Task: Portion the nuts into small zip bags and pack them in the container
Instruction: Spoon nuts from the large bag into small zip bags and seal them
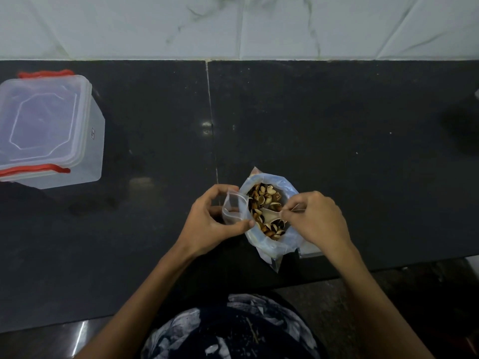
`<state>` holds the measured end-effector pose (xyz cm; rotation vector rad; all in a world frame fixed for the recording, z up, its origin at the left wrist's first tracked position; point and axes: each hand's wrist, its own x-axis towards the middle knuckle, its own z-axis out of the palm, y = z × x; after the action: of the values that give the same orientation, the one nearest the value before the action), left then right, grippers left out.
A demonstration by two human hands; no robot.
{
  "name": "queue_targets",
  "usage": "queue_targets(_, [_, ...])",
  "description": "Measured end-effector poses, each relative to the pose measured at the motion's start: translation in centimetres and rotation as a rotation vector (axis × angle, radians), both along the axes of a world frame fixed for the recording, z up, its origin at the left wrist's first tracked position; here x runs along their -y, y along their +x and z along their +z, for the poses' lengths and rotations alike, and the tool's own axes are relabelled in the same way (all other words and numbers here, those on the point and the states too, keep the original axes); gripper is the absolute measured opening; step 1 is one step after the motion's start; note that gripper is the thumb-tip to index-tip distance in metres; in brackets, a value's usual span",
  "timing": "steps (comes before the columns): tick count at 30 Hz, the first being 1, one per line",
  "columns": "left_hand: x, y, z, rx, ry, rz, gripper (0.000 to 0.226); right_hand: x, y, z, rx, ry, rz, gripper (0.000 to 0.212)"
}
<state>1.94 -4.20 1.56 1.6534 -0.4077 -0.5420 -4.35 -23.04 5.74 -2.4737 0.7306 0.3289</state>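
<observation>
A large clear bag of nuts [267, 200] stands open on the black counter [337, 138] near its front edge. My left hand [210, 218] holds a small clear zip bag [233, 207] open right against the big bag's left rim. My right hand [318, 218] grips the handle of a pale spoon [272, 213], whose bowl lies among the nuts inside the big bag. A clear plastic container [51, 130] with a closed lid and red clip handles sits at the far left of the counter, well away from both hands.
A white marble-look tiled wall [233, 24] rises behind the counter. A seam [211, 120] runs across the counter's middle. Something dark and blurred [464, 128] sits at the right edge. My patterned clothing [233, 330] shows below the counter's front edge.
</observation>
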Motion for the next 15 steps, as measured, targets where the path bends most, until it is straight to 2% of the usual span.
queue_targets(5, [-0.1, 0.0, 0.1, -0.005, -0.009, 0.004, 0.057, 1.4, -0.3, 0.4, -0.026, 0.208, -0.055, 0.004])
queue_targets(15, [-0.8, 0.1, 0.0, 0.085, 0.045, 0.034, 0.071, 2.8, -1.6, 1.6, 0.0, 0.342, -0.189, 0.003])
